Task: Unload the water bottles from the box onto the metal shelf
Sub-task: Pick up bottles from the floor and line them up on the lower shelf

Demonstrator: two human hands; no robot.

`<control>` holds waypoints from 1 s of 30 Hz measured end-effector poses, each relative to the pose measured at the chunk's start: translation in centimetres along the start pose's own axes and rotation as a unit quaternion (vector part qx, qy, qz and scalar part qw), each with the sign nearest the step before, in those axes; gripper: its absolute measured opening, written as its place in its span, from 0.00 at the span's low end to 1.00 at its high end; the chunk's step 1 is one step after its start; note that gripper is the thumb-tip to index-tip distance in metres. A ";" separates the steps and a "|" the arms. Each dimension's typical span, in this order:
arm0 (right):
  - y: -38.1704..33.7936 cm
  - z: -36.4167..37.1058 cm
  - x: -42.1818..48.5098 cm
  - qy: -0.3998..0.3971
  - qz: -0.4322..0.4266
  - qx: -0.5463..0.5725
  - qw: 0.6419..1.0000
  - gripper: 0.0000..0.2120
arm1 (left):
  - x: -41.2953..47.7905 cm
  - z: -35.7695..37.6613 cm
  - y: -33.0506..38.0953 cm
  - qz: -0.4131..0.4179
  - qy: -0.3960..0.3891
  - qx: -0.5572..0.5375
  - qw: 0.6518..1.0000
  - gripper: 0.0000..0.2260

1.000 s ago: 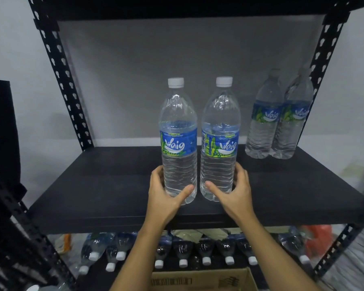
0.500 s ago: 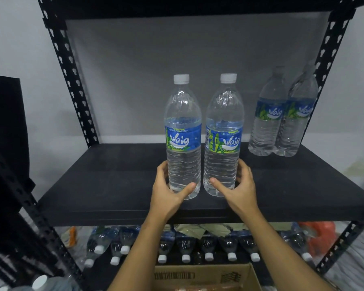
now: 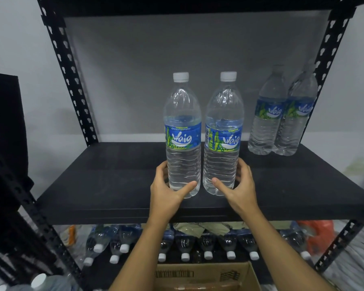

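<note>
left grip [image 3: 166, 193], right grip [image 3: 238, 191], holding bottles [image 3: 183, 164]

Upright water bottles on the metal shelf [image 3: 105, 185]: four. That is front-left bottle [image 3: 183, 154], front-right bottle [image 3: 222, 156], and two rear bottles [image 3: 265, 127] at right. Lying bottles [image 3: 185, 242] on the level below: roughly ten caps countable. Cardboard box [image 3: 204, 276]: one. Hands: two, left hand [image 3: 166, 194] and right hand [image 3: 240, 190].
</note>
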State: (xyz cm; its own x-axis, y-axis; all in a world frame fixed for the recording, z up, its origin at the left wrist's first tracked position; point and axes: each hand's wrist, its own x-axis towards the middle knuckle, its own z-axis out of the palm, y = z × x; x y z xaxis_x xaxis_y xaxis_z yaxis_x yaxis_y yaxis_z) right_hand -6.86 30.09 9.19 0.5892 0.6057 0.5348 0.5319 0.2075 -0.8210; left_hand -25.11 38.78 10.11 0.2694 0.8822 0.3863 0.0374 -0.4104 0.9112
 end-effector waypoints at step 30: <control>-1.1 0.1 -0.4 0.045 0.029 -0.016 0.998 0.41 | -0.4 0.7 0.2 0.015 0.032 0.029 0.999 0.37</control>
State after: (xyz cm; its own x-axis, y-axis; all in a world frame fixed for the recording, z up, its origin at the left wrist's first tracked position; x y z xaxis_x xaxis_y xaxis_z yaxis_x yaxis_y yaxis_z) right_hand -7.69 29.69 9.86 0.6714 0.5436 0.5037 0.5134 0.1490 -0.8451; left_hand -24.52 38.20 10.08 0.2086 0.8813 0.4240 0.0855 -0.4483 0.8898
